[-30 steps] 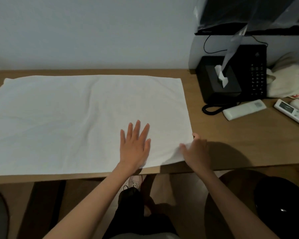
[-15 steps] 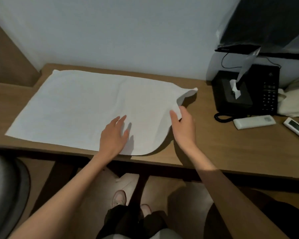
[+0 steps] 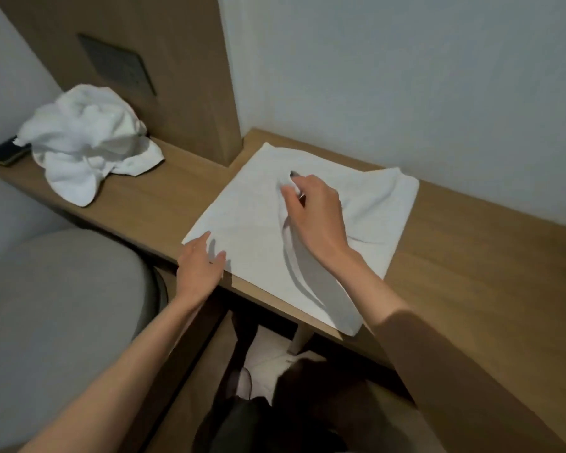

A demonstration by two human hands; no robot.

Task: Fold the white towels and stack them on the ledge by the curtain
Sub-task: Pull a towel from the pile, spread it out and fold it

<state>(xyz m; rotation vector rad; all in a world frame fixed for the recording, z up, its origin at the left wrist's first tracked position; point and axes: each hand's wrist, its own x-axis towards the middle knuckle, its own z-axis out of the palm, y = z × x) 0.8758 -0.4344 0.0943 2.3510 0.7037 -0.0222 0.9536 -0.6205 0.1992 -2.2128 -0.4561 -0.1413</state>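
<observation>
At the far left a crumpled heap of white towels is seen on a lower wooden ledge, well apart from the work. The left hand is laid at the near left corner of the flat towel, its grip spread and the fingers straight, so that the cloth is held down on the tabletop. Further right, an edge of the same towel is pinched in the grip of the right hand and held raised over the middle of the cloth, with a loose fold formed beneath it. The first fold is judged to be in hand, and nothing is yet stacked. Next, the pinched edge is to be lowered onto the left edge, the corners matched and the crease smoothed; no curtain is shown
</observation>
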